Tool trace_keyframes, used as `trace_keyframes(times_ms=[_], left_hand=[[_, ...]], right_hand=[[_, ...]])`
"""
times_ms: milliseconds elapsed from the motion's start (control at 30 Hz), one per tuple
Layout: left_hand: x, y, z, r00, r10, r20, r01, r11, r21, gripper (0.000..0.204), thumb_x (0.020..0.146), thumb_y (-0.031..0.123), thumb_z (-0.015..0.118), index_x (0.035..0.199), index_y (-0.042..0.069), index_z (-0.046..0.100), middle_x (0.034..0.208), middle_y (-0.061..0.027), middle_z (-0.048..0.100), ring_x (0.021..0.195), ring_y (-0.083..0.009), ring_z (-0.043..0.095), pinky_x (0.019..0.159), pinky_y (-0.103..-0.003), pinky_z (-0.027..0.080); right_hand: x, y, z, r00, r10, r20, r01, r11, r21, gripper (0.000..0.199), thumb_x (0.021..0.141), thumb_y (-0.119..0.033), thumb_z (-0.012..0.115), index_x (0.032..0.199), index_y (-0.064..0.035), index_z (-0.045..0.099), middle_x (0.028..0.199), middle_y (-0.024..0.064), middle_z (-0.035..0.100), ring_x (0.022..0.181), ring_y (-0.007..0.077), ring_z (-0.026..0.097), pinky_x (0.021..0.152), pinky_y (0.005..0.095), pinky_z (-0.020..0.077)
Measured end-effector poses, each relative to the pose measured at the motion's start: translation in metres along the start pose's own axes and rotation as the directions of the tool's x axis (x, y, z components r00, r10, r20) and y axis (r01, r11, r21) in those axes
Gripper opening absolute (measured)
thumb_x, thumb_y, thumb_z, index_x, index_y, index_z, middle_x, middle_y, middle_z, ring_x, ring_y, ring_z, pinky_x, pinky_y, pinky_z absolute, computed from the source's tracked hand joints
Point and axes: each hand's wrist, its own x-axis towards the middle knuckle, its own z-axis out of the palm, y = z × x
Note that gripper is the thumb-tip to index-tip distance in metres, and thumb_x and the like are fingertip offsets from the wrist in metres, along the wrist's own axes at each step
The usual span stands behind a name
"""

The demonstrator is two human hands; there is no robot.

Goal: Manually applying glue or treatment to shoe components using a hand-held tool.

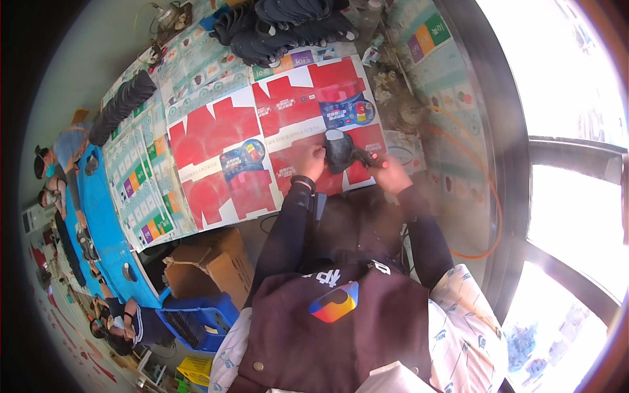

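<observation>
A dark curved piece like a shoe upper (pixel 339 154), with a pale patch at its far end, lies on the printed red-and-white sheet in front of me. My left hand (pixel 310 165) is closed at its left edge, the fingers pinched against it. At the piece's right side is my right hand (pixel 391 174), wrapped round a small tool with a red handle (pixel 375 161). The tool's dark front end points at the piece; its exact kind is too small to make out.
Dark shoe-upper-like pieces (pixel 282 29) lie piled at the far side, with another stacked row (pixel 122 107) to the left. A cardboard box (pixel 216 265) and a blue crate (pixel 196 321) stand low left. People sit along a blue table (pixel 108 216). An orange hose (pixel 495 223) hangs at right.
</observation>
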Motion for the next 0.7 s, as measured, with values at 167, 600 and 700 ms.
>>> trace_keyframes(times_ms=[167, 600, 700], left_hand=[[-0.001, 0.001, 0.002, 1.000, 0.005, -0.003, -0.005, 1.000, 0.017, 0.036, 0.103, 0.022, 0.058, 0.131, 0.000, 0.056, 0.110, -0.0107, 0.067, 0.091, -0.0203, 0.070, 0.073, -0.035, 0.060], [0.006, -0.007, 0.009, 0.996, 0.083, -0.024, -0.079, 0.985, 0.154, 0.033, 0.100, 0.021, 0.064, 0.123, -0.002, 0.059, 0.100, -0.0106, 0.069, 0.083, -0.0191, 0.070, 0.071, -0.033, 0.061], [0.011, -0.010, 0.010, 0.979, 0.196, -0.047, -0.177, 0.947, 0.268, 0.033, 0.099, 0.022, 0.066, 0.120, -0.003, 0.061, 0.095, -0.0102, 0.070, 0.079, -0.0181, 0.070, 0.068, -0.031, 0.061]], right_hand=[[-0.007, 0.001, 0.006, 0.999, 0.015, 0.040, -0.010, 0.994, -0.109, 0.033, 0.083, -0.023, 0.066, 0.110, -0.0046, 0.068, 0.094, 0.0220, 0.070, 0.089, 0.0396, 0.066, 0.080, 0.0438, 0.0510], [-0.001, 0.010, 0.009, 0.973, -0.078, -0.219, 0.048, 0.989, -0.139, 0.029, 0.085, -0.021, 0.063, 0.108, -0.0038, 0.068, 0.091, 0.0259, 0.068, 0.089, 0.0470, 0.065, 0.079, 0.0504, 0.0509], [-0.001, 0.006, 0.002, 0.967, -0.014, -0.256, -0.008, 0.996, -0.084, 0.028, 0.085, -0.021, 0.061, 0.106, -0.0038, 0.066, 0.095, 0.0292, 0.066, 0.096, 0.0507, 0.060, 0.081, 0.0545, 0.0490]])
